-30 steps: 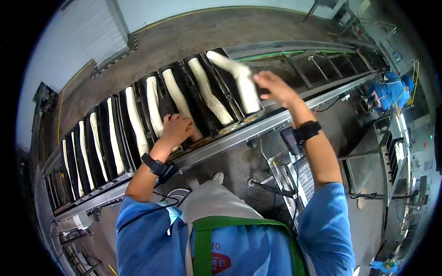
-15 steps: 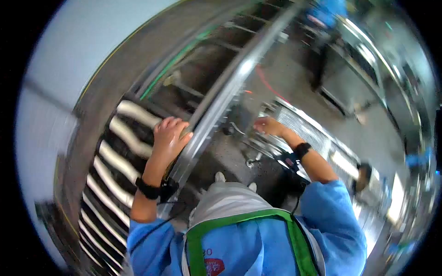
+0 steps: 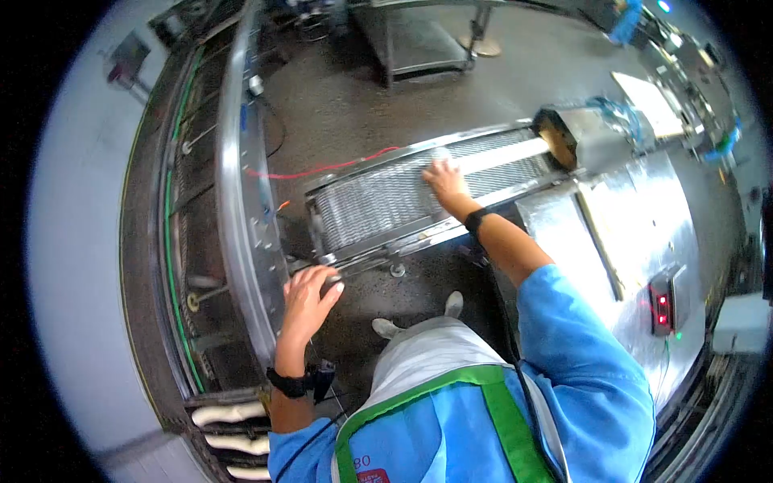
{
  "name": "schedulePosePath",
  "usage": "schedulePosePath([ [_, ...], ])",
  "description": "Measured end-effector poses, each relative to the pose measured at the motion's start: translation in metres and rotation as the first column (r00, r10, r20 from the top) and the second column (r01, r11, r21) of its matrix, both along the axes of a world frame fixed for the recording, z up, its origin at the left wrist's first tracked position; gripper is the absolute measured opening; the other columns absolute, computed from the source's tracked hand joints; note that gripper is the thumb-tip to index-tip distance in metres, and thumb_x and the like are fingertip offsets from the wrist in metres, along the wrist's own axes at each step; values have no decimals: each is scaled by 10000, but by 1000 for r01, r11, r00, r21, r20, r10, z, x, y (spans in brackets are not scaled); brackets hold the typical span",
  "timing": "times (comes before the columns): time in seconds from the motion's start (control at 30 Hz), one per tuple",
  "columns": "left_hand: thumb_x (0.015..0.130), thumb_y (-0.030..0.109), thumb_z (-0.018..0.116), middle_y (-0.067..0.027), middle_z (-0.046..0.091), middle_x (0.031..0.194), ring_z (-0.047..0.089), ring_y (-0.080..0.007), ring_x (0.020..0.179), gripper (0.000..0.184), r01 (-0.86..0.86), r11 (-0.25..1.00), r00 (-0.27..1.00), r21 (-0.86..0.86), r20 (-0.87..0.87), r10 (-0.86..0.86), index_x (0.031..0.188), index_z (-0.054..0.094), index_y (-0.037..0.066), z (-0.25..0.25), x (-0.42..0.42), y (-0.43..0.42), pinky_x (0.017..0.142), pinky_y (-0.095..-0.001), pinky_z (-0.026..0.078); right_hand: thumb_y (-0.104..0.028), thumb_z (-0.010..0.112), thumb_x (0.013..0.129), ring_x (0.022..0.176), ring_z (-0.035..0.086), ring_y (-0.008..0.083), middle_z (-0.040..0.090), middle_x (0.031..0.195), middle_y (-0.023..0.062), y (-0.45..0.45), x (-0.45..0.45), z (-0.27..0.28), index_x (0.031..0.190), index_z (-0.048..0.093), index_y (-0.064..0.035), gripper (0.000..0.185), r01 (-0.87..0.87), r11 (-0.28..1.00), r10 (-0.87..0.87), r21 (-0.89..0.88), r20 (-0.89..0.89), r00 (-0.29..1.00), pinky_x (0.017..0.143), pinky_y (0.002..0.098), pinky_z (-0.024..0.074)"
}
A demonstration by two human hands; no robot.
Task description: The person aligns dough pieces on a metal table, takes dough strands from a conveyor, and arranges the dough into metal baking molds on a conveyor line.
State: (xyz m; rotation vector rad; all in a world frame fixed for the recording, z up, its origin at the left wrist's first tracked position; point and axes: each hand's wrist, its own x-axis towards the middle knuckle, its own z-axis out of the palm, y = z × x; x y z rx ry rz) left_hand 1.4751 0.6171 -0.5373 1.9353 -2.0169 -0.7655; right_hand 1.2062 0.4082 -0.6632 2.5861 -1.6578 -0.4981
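"What's the room like?"

"A dark, damp-looking floor (image 3: pixel 322 137), a smooth steel rail (image 3: pixel 232 177) along the left, and a shiny metal counter (image 3: pixel 676 201) to the right, bearing a small box (image 3: pixel 661 304) with red digits."

"And the pale strip (image 3: pixel 511 155)?"

"Long, straight and smooth, like dough, lying lengthwise on a metal mesh belt (image 3: pixel 370 211). Its far end meets a boxy housing (image 3: pixel 570 145)."

"Where are the hands?"

"The right hand (image 3: pixel 445 185) is at the strip's near end, fingers bent; I can't tell whether they grip it. The left hand (image 3: pixel 307 299) is empty, fingers loosely spread, near the rail."

"Anything lower left?"

"Wavy, rounded pale pieces (image 3: pixel 229 414) in dark troughs."
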Motion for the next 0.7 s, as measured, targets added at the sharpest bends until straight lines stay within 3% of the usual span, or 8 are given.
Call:
schedulePosePath([
  [0.1,799,334,509,-77,504,1098,403,-267,1071,327,73,990,997,121,-20,-71,1014,538,89,-3,-28,-17,900,-411,258,-87,529,736,1068,404,321,403,1160,127,-14,-10,-11,1118,435,-158,400,-122,987,143,-106,219,965,807,465,409],
  [0.2,800,323,515,-83,513,1086,416,-268,1054,332,134,982,991,135,-15,-133,1029,536,84,-7,-55,-34,905,-411,259,-81,586,673,950,463,301,472,980,136,-28,-36,13,1085,403,-99,451,-7,998,37,-57,539,841,780,370,428],
  [0.27,805,320,506,-91,518,1076,417,-269,1053,337,176,970,984,169,-58,-168,1033,533,74,0,-79,-46,911,-405,256,-141,598,669,917,490,311,504,932,147,-30,-77,55,1039,426,-75,414,127,983,-178,131,843,508,747,380,439],
  [0.33,803,313,506,-93,519,1074,414,-269,1055,333,261,954,965,148,-82,-251,1032,532,72,1,-102,-55,908,-402,257,-177,636,628,899,501,296,498,946,147,-10,-141,81,1068,403,-75,508,274,958,-151,89,965,216,763,373,435],
  [0.47,791,286,518,-66,524,1026,430,-266,1007,291,443,895,896,59,-61,-440,994,537,79,-1,-157,-80,857,-388,281,-255,623,700,992,470,244,495,1027,127,103,-260,161,1124,408,-98,500,298,901,-310,315,949,-65,811,351,407],
  [0.6,776,274,536,-83,516,1051,410,-270,1052,305,606,795,793,25,-102,-601,997,534,64,-15,-223,-101,878,-386,273,-324,622,708,1035,440,262,462,1084,143,220,-358,150,1073,474,-74,466,490,654,-733,577,642,223,820,371,398],
  [0.67,769,275,543,-97,495,1102,385,-268,1090,322,664,745,748,63,-85,-658,1020,527,73,-30,-256,-113,897,-398,268,-268,654,671,930,474,274,479,1029,134,277,-404,77,1031,492,-73,440,705,639,-745,306,473,470,813,344,394],
  [0.7,769,281,542,-102,475,1133,366,-269,1110,338,704,709,709,32,-90,-699,1039,520,80,-41,-273,-113,906,-407,267,-258,655,666,943,463,296,469,1041,148,300,-407,62,1026,492,-75,435,798,554,-795,238,436,422,819,356,391],
])
